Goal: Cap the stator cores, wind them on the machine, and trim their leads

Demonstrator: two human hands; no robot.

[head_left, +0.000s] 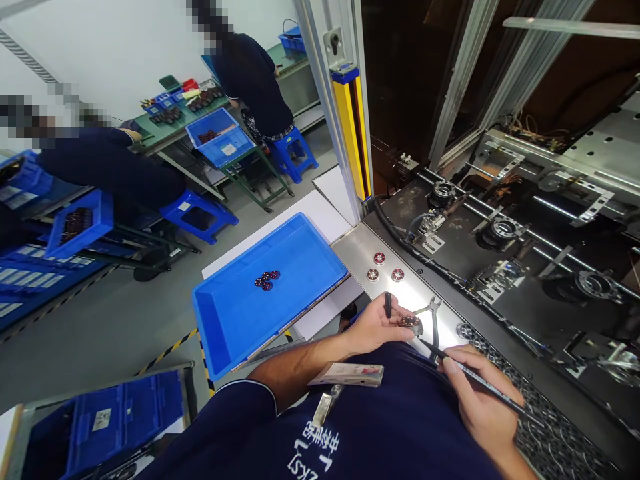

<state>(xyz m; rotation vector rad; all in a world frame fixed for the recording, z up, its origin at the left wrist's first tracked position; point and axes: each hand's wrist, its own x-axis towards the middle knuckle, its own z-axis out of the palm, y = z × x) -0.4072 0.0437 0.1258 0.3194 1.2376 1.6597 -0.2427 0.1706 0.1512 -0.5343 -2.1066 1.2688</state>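
My left hand [376, 328] grips a small round part [412, 324] with dark reddish windings, like a motor stator, between thumb and fingers. A black pen cap [388, 305] sticks up from between the same fingers. My right hand [477, 390] is closed around a black marker pen [483, 381], its uncapped tip pointing at the stator's near side; whether it touches I cannot tell. Beside the stator, a pair of cutting pliers [434, 308] lies on the metal ledge [357, 250]. Past my left hand, three wound stators [379, 258] rest on that ledge.
A blue tray [320, 257] with several wound stators [267, 279] stands to the left. Many dark metal rings [543, 427] cover the ledge at right. Beyond the ledge is a machine bed [465, 250], with a yellow post [351, 133] at its corner. Two people sit at benches behind.
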